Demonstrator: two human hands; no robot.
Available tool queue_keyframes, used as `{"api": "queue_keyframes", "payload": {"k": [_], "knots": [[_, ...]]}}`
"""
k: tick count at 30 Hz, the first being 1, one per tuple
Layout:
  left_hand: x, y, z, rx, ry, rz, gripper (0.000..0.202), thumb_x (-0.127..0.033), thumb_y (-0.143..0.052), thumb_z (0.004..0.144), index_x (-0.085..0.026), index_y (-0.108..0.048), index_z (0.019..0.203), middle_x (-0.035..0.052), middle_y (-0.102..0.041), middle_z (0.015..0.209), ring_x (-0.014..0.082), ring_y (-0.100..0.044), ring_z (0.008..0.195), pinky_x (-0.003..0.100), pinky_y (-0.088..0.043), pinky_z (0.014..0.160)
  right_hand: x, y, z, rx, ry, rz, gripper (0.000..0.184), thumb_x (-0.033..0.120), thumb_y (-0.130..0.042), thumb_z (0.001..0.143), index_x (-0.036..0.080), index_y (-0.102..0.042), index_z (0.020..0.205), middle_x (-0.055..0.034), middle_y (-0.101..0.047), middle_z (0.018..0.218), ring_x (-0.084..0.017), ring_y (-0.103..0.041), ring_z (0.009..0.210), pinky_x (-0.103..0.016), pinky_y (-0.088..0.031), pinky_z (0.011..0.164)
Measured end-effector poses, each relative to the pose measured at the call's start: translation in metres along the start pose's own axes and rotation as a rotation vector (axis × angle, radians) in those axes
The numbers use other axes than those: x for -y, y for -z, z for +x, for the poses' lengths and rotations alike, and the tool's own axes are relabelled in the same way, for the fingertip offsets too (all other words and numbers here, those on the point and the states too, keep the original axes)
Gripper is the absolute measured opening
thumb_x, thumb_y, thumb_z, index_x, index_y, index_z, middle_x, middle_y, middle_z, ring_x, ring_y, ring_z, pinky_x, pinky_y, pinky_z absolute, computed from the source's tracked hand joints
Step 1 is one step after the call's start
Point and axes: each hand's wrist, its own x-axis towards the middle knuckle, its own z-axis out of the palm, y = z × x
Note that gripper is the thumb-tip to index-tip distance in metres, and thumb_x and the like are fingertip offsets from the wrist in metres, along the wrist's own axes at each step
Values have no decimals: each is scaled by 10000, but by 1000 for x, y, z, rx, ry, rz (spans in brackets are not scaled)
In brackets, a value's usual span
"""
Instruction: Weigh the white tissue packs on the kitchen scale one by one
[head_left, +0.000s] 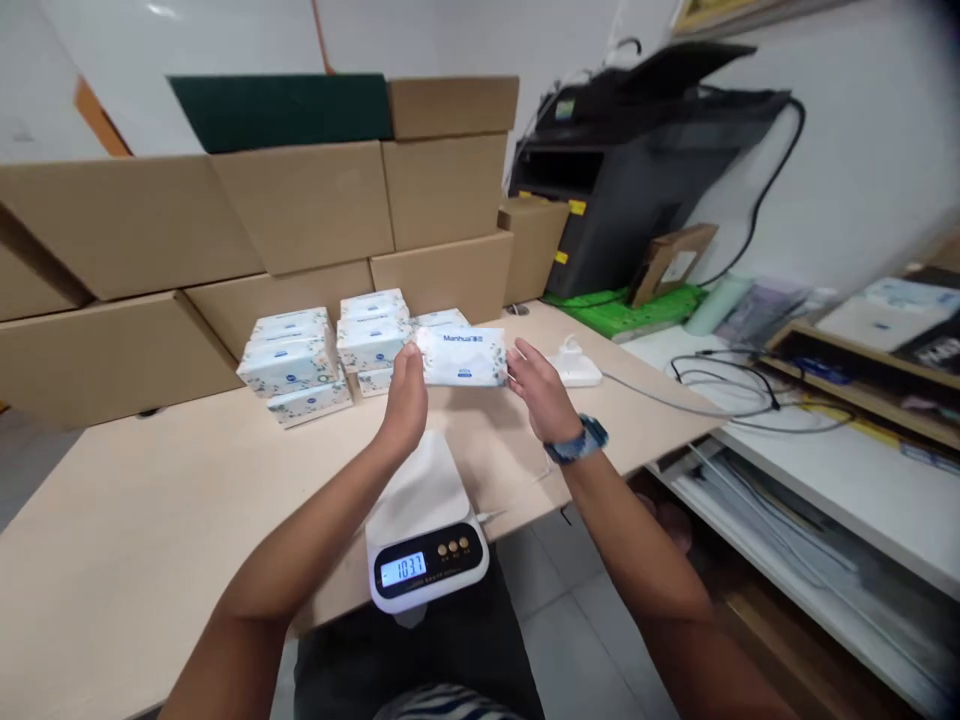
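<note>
Between my two hands is a white tissue pack (465, 357) with blue print and a leaf pattern, held up above the far end of a kitchen scale. My left hand (407, 395) grips its left end, and my right hand (541, 388) presses on its right end. Below, the white digital scale (427, 490) lies near the table's front edge, its lit display reading 103.7. Behind and to the left stand stacks of similar tissue packs (292, 365). More tissue packs (373, 335) sit just beyond my left hand, partly hidden by the held pack.
Cardboard boxes (315, 210) line the back of the wooden table (187, 490). A white power strip (576, 370) with a cable lies right of my right hand. At the back right stands a black printer (630, 150). A white side table (810, 480) holds tangled cables and a wooden organiser.
</note>
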Motion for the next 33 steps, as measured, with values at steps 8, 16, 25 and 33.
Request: {"api": "queue_keyframes", "payload": {"k": [8,16,25,33], "knots": [[-40,82,-130,-75,79,-135,632,-711,-550,988,-297,-663,1452,53,-570,1649,334,-442,1578,490,-330,1293,28,-3,-109,317,127,187,894,664,-697,953,303,-354,1696,-126,-546,1651,-309,-505,1569,-563,-427,1289],[2,110,-153,-69,389,-193,546,-661,-609,942,-255,-768,1270,82,-730,1398,308,-597,1301,394,-480,1007,-21,-14,-117,303,-235,143,1035,853,-660,845,263,-411,1658,-181,-655,1541,-369,-607,1472,-651,-457,1234],[52,181,-121,-424,106,9,615,-732,-726,840,-244,-723,1213,43,-699,1112,136,-594,787,280,-474,706,-56,1,-127,-179,-80,147,893,847,-645,852,266,-558,1525,-170,-599,1602,-332,-496,1569,-607,-397,1287],[68,173,-123,-342,31,-71,709,-869,-615,846,-253,-763,1163,101,-731,1216,189,-686,984,305,-546,791,-54,-20,-135,-209,40,196,664,752,-596,955,355,-606,1488,-81,-585,1615,-283,-505,1561,-589,-396,1293]]}}
